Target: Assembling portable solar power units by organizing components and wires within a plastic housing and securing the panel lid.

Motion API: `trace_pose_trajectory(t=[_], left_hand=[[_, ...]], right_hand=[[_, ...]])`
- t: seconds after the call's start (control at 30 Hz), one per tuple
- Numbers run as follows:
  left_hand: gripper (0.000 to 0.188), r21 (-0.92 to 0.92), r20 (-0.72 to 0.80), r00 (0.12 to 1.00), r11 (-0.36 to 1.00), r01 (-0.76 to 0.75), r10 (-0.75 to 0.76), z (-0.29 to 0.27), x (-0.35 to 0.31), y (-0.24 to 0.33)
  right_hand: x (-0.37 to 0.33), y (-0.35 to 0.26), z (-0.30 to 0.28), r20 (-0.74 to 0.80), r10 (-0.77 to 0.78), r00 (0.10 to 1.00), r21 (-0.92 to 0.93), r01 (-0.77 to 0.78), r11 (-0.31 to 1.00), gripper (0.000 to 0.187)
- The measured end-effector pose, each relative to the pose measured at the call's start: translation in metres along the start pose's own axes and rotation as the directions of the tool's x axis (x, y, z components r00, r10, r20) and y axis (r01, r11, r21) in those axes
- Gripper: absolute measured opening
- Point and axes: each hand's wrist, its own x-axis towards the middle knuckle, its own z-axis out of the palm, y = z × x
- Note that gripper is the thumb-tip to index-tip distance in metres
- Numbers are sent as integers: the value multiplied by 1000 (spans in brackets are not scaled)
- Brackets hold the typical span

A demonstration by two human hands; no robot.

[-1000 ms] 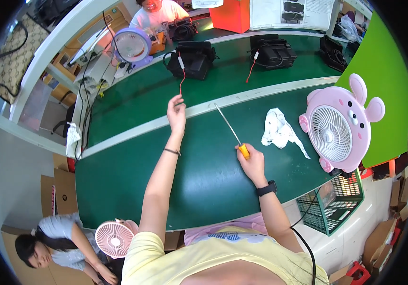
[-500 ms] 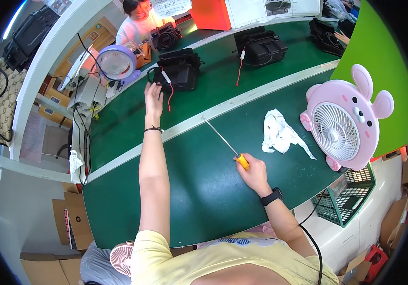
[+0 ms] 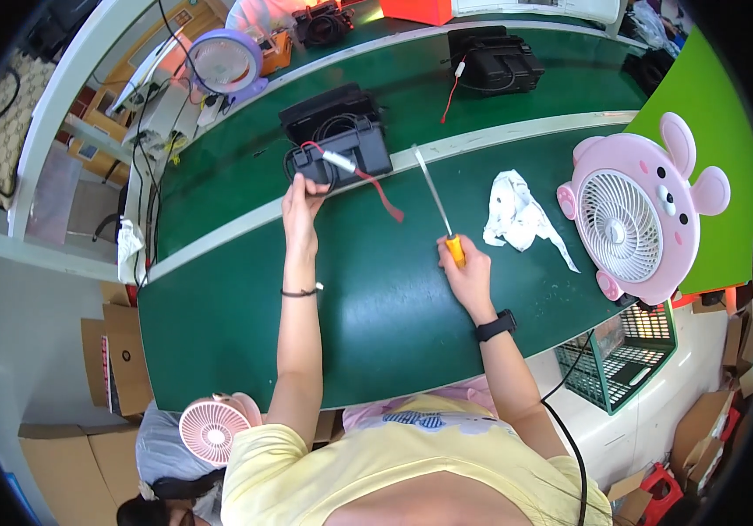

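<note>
My left hand (image 3: 301, 203) grips the near left corner of a black plastic case (image 3: 366, 149), its lid raised at the back. A black cable is coiled on the case. From it a white connector (image 3: 339, 161) and a red wire (image 3: 383, 197) hang toward me. The case sits tilted at the white rail. In my right hand (image 3: 471, 273) is a screwdriver (image 3: 437, 197) with a yellow handle, its long shaft pointing away toward the rail. A crumpled white cloth or tissue (image 3: 516, 210) lies on the green table right of that hand.
The white rail (image 3: 262, 213) parts the near green table (image 3: 236, 333) from a farther green surface. Another black case (image 3: 503, 70) lies there. A pink animal-shaped fan (image 3: 626, 228) stands right, a purple fan (image 3: 226, 63) far left. A green crate (image 3: 608, 386) is below the right edge.
My left hand has drawn the black case nearer and rightward, to the white rail. The screwdriver stands more upright in my right hand. My view has shifted downward.
</note>
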Motion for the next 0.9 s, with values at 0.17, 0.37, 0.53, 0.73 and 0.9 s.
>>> trace_pose_trajectory(t=[0.17,0.37,0.53,0.73,0.9], left_hand=[[46,-45,-145,989,999,-10,3,-10,-101,-24],[47,258,155,983,965,53,-95,-8,-223,-63],[15,297,496,866,949,-108,-57,-15,-274,-39],[38,445,660,626,887,120,-416,-73,-268,16],[32,706,595,792,560,-434,-135,-93,-250,52]], right_hand=[[4,-10,0,-17,85,996,116,-83,990,21],[4,-1,-4,-11,61,998,125,-60,990,24],[-8,-7,-12,142,94,985,211,-123,970,23],[-35,-28,-20,390,169,905,532,-371,761,22],[-55,-43,-22,524,126,842,422,-386,820,60]])
